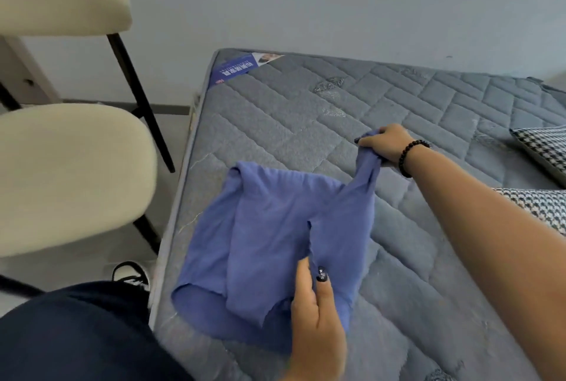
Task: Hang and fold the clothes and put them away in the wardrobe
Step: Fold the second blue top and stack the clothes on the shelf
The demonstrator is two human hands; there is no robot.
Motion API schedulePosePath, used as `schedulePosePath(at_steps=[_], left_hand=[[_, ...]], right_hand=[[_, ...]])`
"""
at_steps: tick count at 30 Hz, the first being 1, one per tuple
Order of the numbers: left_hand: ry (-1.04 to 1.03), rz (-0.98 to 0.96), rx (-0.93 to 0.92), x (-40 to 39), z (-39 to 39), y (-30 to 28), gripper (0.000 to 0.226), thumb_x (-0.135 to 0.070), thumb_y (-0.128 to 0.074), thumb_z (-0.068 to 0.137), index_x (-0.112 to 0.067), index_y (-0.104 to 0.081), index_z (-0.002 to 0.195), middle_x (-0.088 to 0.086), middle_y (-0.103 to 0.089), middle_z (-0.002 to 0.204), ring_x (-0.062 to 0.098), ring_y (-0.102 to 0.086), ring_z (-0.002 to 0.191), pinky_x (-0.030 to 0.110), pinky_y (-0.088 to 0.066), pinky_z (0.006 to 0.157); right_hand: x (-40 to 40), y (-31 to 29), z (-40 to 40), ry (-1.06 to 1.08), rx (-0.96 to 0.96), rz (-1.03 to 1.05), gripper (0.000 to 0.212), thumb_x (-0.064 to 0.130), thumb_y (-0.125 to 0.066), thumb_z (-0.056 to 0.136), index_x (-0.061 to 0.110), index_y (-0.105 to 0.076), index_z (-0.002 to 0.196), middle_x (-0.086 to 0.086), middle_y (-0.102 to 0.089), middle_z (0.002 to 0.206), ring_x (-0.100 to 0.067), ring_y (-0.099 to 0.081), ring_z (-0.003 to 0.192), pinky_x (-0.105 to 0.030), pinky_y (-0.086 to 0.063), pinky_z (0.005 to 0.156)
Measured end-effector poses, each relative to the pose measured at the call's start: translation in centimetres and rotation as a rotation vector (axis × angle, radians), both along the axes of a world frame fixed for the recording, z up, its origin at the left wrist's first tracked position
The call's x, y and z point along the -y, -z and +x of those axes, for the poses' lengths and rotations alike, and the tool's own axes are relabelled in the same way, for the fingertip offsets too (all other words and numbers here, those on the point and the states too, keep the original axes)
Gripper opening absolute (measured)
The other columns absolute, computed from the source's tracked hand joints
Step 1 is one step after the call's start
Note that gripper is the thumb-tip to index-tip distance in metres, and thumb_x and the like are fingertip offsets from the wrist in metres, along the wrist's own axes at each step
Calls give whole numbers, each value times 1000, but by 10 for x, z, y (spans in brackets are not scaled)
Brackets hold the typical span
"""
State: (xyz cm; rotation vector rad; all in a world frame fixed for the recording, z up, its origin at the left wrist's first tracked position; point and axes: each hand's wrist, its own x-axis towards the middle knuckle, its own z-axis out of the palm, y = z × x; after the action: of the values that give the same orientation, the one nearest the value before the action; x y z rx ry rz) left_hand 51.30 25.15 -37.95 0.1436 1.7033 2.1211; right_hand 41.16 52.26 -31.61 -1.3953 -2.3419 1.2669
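Note:
A blue-purple shirt (269, 236) lies partly folded on the grey quilted mattress (413, 111), near its left edge. My left hand (315, 304) rests on the shirt's near right part with fingers straight, pressing the cloth down. My right hand (387, 143), with a black bead bracelet at the wrist, grips a bunched far corner of the shirt and holds it lifted and stretched away toward the far right. No wardrobe or hanger is in view.
A cream chair (67, 172) with black legs stands left of the bed, close to the mattress edge. Houndstooth cushions (545, 151) lie at the right edge. My dark-trousered leg (76, 334) and a black-and-white shoe (131, 273) are at the bottom left. A grey wall lies beyond.

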Motion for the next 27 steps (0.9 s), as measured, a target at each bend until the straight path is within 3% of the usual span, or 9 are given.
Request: schedulePosePath(at_steps=[4,6,9,13,16,19,22,25,27], left_hand=[[-285,-14,201,43,-39,23,29,-15,-41,101,-35,-53,118,-13,-62,120,-4,-58,110,18,-43,96],[-336,-35,269,64,-57,34,29,-17,-41,102,-36,-57,117,-8,-66,120,13,-61,114,39,-45,101],[-370,-116,415,85,-78,49,32,-10,-43,101,-37,-60,108,1,-67,116,23,-63,108,49,-47,99],[-417,-216,506,103,-93,55,25,5,-45,87,-14,-59,95,19,-66,100,28,-60,83,41,-47,75],[-429,-220,503,110,-110,42,12,-6,-58,88,-9,-57,99,8,-64,89,19,-58,76,31,-43,63],[-378,-234,463,114,-133,43,26,-21,-71,86,-16,-56,106,-6,-65,92,8,-62,84,24,-47,66],[-379,-391,372,116,-145,46,21,-11,-68,85,-14,-59,104,-4,-68,79,10,-63,72,24,-46,61],[-472,-518,364,121,-149,55,20,-6,-61,84,-14,-58,102,0,-64,79,13,-57,69,30,-43,60],[-476,-639,299,123,-150,62,27,-7,-59,82,-14,-54,108,4,-62,98,17,-57,81,32,-40,68]], right_hand=[[56,18,-66,-129,-26,-122,31,6,-64,84,14,-43,63,-6,-42,63,-20,-42,55,-27,-39,50],[84,31,-94,-181,-9,-154,30,3,-62,83,13,-44,62,-6,-42,62,-21,-42,51,-23,-38,43],[119,52,-128,-218,20,-188,26,4,-62,83,11,-48,63,-6,-47,60,-21,-48,46,-23,-45,41],[146,77,-154,-181,-11,-251,19,5,-61,80,9,-52,64,-10,-59,65,-26,-60,53,-39,-60,67],[156,88,-156,-222,-15,-296,15,12,-68,80,10,-53,79,-13,-65,76,-28,-66,60,-43,-60,74],[160,92,-154,-287,-35,-405,32,12,-69,84,14,-45,105,-12,-61,85,-23,-64,57,-33,-59,61],[154,95,-152,-308,-100,-391,27,-1,-62,86,8,-47,107,-10,-59,74,-18,-65,55,-32,-58,63],[142,105,-150,-303,-245,-189,20,0,-58,87,10,-55,103,-6,-62,72,-21,-69,73,-33,-59,76],[138,110,-145,-326,-338,-58,24,1,-57,87,16,-57,106,0,-66,84,-17,-66,88,-25,-53,87]])
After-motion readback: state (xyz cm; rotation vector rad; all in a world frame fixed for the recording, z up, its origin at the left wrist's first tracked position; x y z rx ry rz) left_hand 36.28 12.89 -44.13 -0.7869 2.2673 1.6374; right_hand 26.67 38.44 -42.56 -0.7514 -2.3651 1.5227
